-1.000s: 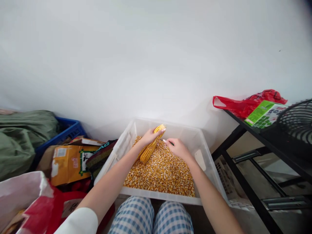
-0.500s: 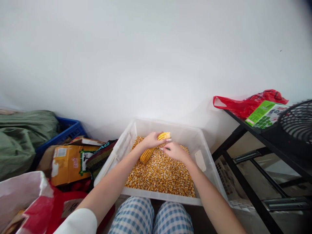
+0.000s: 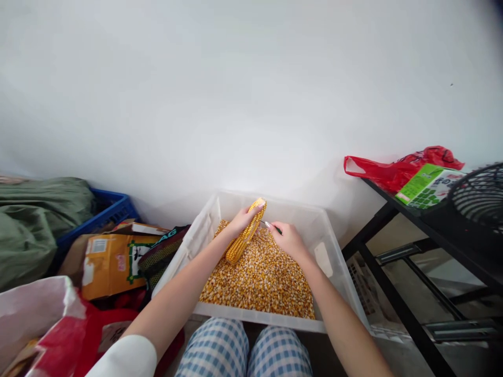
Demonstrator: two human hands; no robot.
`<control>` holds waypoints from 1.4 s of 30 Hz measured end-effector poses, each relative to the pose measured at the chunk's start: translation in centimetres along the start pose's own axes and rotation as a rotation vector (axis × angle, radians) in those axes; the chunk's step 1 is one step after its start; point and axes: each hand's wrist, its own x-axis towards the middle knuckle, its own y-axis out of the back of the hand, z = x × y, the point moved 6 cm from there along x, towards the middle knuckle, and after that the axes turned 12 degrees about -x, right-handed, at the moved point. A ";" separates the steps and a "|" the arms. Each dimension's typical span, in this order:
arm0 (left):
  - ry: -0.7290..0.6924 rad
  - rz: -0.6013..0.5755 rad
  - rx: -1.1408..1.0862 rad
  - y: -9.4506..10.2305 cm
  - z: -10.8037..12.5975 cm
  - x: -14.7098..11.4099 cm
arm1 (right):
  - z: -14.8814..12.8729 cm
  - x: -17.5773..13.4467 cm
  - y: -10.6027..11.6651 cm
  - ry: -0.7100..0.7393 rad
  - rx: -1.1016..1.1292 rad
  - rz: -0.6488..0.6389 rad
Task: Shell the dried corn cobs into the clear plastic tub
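My left hand (image 3: 244, 220) is wrapped around a yellow corn cob (image 3: 251, 222), which tilts up and to the right above loose kernels. Yellow ears continue down to a rounded end (image 3: 234, 253) resting on the kernels; whether this is the same cob or another beneath it, I cannot tell. In my closed right hand (image 3: 288, 240) is a thin-shafted tool (image 3: 278, 230) with a dark green handle, resembling a screwdriver. Its shaft points left at the cob's side, and its tip is too small to make out. Loose corn kernels (image 3: 267, 283) fill the bottom of a translucent plastic bin (image 3: 320, 225).
A white wall (image 3: 251, 104) rises behind the bin. On the left are an orange carton (image 3: 108, 264), a blue crate (image 3: 113, 209) and a red-and-white bag (image 3: 51, 324). To the right, a black-framed table (image 3: 393, 204) carries a red plastic bag (image 3: 393, 173), a green box (image 3: 428, 184) and a fan (image 3: 481, 196).
The held cob has swung more upright, its top end rising and shifting left. My right hand has drawn slightly right, exposing the tool's shaft and handle.
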 end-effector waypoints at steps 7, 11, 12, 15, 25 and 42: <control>-0.002 -0.004 0.013 0.0 -0.1 0.0 | 0.0 0.0 0.0 -0.021 -0.016 0.015; 0.005 0.007 0.018 0.1 0.0 0.0 | 0.0 0.0 0.0 -0.015 -0.034 0.008; -0.001 0.008 0.021 0.1 0.0 0.0 | 0.0 0.0 0.0 -0.014 -0.036 0.009; -0.026 0.013 0.045 0.1 0.3 -0.1 | 0.0 -0.1 0.0 -0.014 -0.035 0.015; -0.209 0.076 0.376 -0.3 1.6 -1.3 | 0.1 -0.3 -1.2 -0.041 0.044 -0.054; -0.327 0.036 0.541 -0.9 2.1 -1.2 | 0.5 -0.4 -2.0 0.025 0.094 -0.315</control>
